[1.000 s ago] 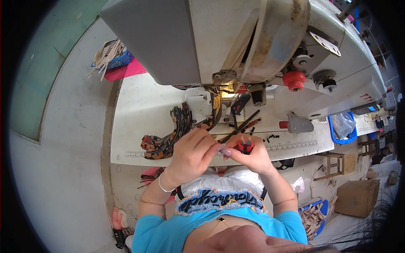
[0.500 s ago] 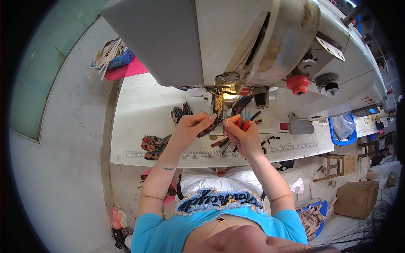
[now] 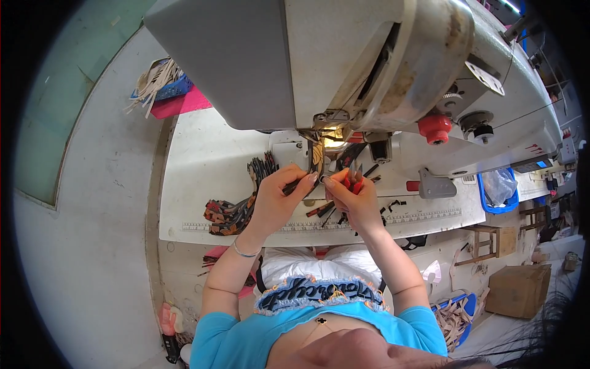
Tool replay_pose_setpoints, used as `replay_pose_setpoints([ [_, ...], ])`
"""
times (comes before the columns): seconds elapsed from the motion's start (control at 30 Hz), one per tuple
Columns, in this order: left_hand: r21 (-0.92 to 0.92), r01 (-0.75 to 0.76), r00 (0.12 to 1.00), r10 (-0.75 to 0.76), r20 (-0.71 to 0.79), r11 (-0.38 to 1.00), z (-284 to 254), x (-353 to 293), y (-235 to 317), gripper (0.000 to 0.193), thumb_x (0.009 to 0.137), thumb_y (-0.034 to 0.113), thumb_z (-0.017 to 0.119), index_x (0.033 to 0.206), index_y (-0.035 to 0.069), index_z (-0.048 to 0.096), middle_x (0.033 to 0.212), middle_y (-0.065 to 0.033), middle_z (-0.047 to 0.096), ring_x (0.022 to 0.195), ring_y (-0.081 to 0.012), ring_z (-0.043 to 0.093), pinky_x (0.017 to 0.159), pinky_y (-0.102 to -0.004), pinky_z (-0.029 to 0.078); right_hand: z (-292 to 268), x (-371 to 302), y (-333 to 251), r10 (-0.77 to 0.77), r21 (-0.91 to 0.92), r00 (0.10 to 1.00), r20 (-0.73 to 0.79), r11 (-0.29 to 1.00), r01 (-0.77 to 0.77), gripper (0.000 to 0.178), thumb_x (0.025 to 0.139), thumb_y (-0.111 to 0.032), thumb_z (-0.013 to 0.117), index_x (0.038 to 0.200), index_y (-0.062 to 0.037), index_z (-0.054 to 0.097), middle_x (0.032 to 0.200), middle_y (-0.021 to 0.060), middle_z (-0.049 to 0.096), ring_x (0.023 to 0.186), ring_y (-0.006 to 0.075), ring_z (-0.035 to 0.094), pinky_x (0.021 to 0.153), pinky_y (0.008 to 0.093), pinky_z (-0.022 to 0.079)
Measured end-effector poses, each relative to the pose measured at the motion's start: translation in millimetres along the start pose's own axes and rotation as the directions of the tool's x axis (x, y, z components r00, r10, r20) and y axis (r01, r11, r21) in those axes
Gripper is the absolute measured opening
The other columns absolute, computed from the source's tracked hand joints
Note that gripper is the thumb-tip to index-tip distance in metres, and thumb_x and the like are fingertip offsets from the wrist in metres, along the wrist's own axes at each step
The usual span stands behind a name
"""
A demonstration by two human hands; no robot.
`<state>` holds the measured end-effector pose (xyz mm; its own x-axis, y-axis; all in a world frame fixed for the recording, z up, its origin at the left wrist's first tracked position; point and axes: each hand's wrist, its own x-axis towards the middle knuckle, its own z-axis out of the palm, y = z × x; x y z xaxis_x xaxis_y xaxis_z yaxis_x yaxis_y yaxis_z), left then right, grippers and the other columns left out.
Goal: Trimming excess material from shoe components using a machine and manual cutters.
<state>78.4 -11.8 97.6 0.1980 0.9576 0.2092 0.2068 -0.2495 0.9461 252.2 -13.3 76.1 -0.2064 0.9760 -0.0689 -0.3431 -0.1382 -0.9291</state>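
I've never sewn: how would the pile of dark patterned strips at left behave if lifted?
The patterned strips probably flop, since they curve across the table. They look narrow, so likely light. Fanned ends suggest some may slip loose.

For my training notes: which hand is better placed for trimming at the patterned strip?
Probably the right hand: it holds red snips near the patterned strip; the left hand seems to pinch that strip.

A bright turquoise top (image 3: 252, 335) with short sleeves (image 3: 424, 326) covers the shoulders. Its far edge carries a pale denim-blue panel (image 3: 335, 302) with frayed borders, orange threads and dark lettering. Beyond that show white bottoms (image 3: 316, 264). A dark, clover-shaped necklace pendant (image 3: 321, 321) lies near; a slim, pale bracelet (image 3: 246, 253) circles the left wrist (image 3: 250, 240).
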Motion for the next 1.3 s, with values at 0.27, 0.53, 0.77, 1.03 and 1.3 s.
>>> replay_pose_setpoints([
  [0.27,0.019,0.039,0.999,-0.039,0.019,0.999,-4,17,-6,0.022,0.093,0.020,0.053,0.088,0.000,0.060,0.065,0.0008,0.044,0.062,-0.0049,0.036,0.055,-0.0213,0.030,6,11,-17,-0.037,-0.127,0.997,-0.063,0.991,0.029,0.017,0.085,-0.020,0.065,0.081,-0.0044,0.060,0.063,-0.0039,0.054,0.050,0.0000,0.036,0.045,0.0179,0.025],
  [0.53,0.031,-0.001,0.995,-0.003,0.102,1.000,-10,35,-6,0.026,0.095,0.021,0.047,0.087,-0.002,0.056,0.079,-0.0004,0.050,0.075,-0.0070,0.043,0.071,-0.0207,0.037,-21,41,-19,-0.277,-0.214,0.938,-0.209,0.949,0.233,0.014,0.089,-0.018,0.058,0.084,-0.0062,0.052,0.062,-0.0047,0.049,0.051,0.0006,0.037,0.047,0.0188,0.030],
  [0.77,0.108,-0.067,0.997,0.062,0.055,0.992,-7,39,-8,0.029,0.096,0.022,0.045,0.086,-0.004,0.053,0.072,-0.0080,0.049,0.063,-0.0142,0.040,0.061,-0.0267,0.037,-5,34,-53,-0.518,-0.157,0.817,-0.254,0.856,0.493,0.017,0.089,-0.017,0.058,0.082,-0.0030,0.051,0.066,-0.0003,0.053,0.056,0.0035,0.045,0.048,0.0186,0.034],
  [1.03,0.190,-0.022,0.998,0.032,-0.049,0.982,1,37,-3,0.029,0.096,0.024,0.043,0.087,-0.003,0.051,0.061,-0.0117,0.046,0.054,-0.0191,0.040,0.054,-0.0308,0.037,-1,32,-54,-0.521,-0.162,0.795,-0.310,0.853,0.496,0.026,0.088,-0.022,0.061,0.077,-0.0007,0.050,0.069,0.0032,0.057,0.059,0.0051,0.050,0.051,0.0186,0.038],
  [1.3,0.122,0.030,0.999,-0.025,-0.040,0.992,0,39,-1,0.026,0.095,0.021,0.046,0.087,-0.002,0.053,0.066,-0.0028,0.049,0.062,-0.0090,0.038,0.058,-0.0238,0.035,-40,3,-52,-0.635,-0.498,0.768,-0.085,0.694,0.519,0.014,0.091,-0.014,0.051,0.093,-0.0012,0.057,0.081,0.0044,0.061,0.063,0.0056,0.050,0.056,0.0172,0.039],
])
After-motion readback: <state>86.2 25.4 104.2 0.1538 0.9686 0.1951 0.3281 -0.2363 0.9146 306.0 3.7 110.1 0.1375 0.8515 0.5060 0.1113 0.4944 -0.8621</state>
